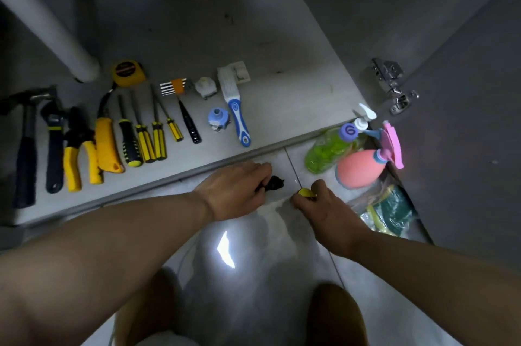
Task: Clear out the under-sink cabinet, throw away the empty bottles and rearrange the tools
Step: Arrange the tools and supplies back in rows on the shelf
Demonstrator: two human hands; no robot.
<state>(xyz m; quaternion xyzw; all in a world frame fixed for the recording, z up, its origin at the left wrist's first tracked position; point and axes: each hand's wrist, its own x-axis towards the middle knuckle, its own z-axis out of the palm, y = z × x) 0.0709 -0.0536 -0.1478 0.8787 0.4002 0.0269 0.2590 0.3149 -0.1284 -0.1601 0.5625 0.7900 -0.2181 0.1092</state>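
Tools lie in a row on the cabinet floor [282,43]: a hammer [26,148], a wrench [55,148], yellow pliers [79,153], a yellow knife [105,142], several yellow-and-black screwdrivers [146,139], a tape measure [127,73] and a blue-handled brush [238,120]. Over the tiled floor in front of the cabinet, my left hand [236,190] grips a small black object [275,183]. My right hand [321,204] grips a small tool with a yellow end [306,192]; most of that tool is hidden. Both hands are close together above a clear plastic bag [253,232].
A green bottle with a purple cap [327,151], a white pump bottle [363,120] and a pink-and-coral spray bottle [363,168] stand at the right by the open door [465,148] with its hinge [392,83]. A bag of green cloths [392,213] lies nearby. A white drain pipe [42,21] rises at left.
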